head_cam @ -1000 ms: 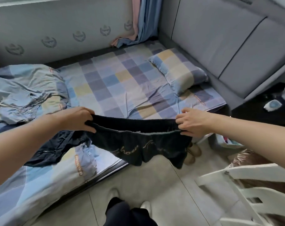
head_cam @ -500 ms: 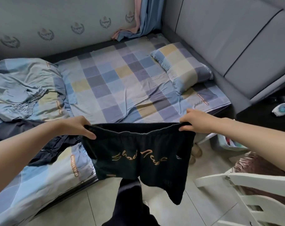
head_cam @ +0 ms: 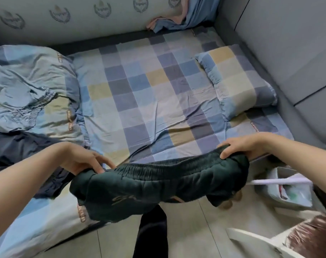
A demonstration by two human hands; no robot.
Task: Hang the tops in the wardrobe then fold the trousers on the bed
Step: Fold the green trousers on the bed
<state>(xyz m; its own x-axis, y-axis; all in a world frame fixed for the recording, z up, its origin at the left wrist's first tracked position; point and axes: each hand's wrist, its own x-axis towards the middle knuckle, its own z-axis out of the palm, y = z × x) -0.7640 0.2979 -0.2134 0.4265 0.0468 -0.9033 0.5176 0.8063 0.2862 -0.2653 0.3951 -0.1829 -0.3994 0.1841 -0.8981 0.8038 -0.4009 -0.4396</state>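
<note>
You hold dark green shorts by the elastic waistband over the near edge of the bed; your left hand grips one end, your right hand the other. A checked pillow lies to the right, navy trousers to the left.

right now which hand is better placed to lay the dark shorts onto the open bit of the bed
Right hand: it grips the dark shorts at the waistband directly over the bare checked sheet. The left hand grips beside the navy garment.

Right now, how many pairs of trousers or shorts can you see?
3: dark green shorts held between both hands, a navy pair on the bed's left, a light blue pair behind it. More may be hidden.
</note>
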